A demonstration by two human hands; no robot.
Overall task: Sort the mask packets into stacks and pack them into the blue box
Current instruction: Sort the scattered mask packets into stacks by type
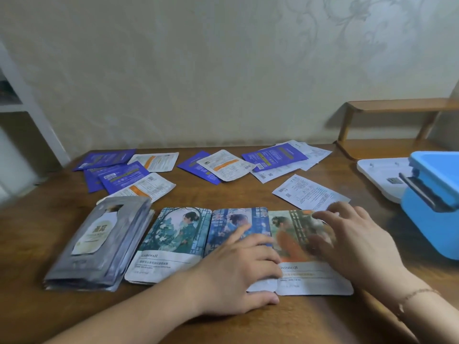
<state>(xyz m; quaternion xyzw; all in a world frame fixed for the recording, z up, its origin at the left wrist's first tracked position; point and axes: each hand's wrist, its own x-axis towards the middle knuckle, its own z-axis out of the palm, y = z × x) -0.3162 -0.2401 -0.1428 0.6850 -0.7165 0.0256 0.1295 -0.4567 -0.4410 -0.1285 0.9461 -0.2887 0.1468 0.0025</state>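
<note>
Resting flat on illustrated packets (293, 244), both grips (293, 254) open

Person's body, head view: two bare forearms and hands, no sleeves in frame.

Left hand (238, 271) carried no ring, watch or band, and the forearm behind it was uncovered to the frame edge. Right hand (357, 242) likewise showed no rings; a thin, fine-linked chain bracelet (417, 294) circled the right wrist. Nails looked short and unpainted, though blur limited detail.
</note>
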